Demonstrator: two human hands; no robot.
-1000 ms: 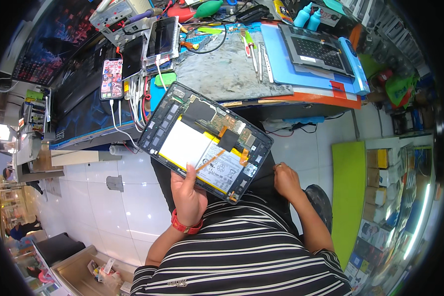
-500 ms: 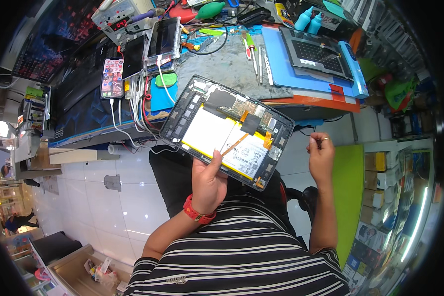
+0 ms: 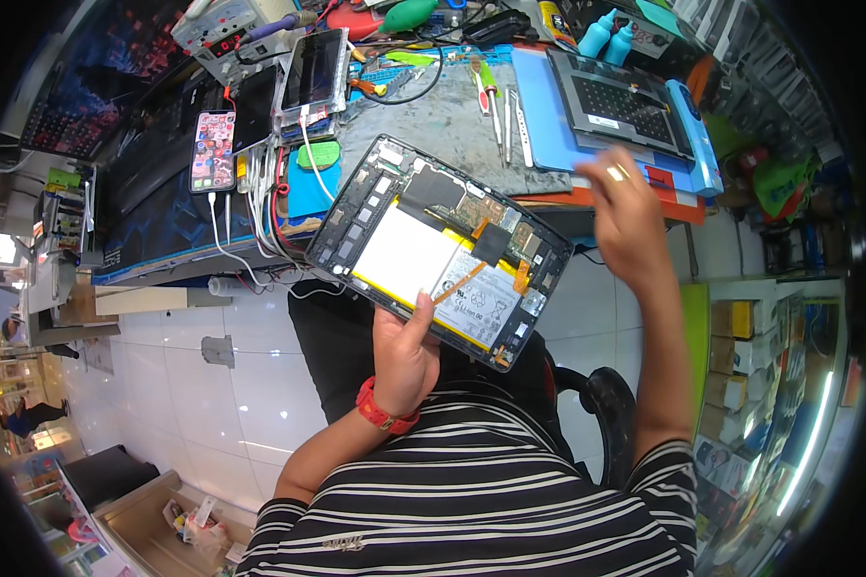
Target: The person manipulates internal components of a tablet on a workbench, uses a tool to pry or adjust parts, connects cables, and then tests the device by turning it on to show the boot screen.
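Observation:
My left hand (image 3: 404, 356), with a red band at the wrist, holds an opened tablet (image 3: 438, 248) by its near edge, thumb pressed on the pale battery. The tablet's back cover is off, showing battery, dark circuit boards and orange flex cables. It is tilted over my lap in front of the workbench edge. My right hand (image 3: 625, 207) is raised to the right of the tablet, over the bench's front right corner, blurred by motion, a ring on one finger. Nothing shows in that hand.
The workbench holds a grey mat (image 3: 452, 125) with tweezers and thin tools (image 3: 500, 106), a blue pad with a dark laptop base (image 3: 625, 101), a phone (image 3: 213, 149) on cables, another device on a stand (image 3: 313, 77) and blue bottles (image 3: 606, 34). Shelves of boxes (image 3: 741, 337) stand at right.
My right hand rose from my lap to above the bench's right corner. The tablet shifted slightly right and nearer, still in my left hand.

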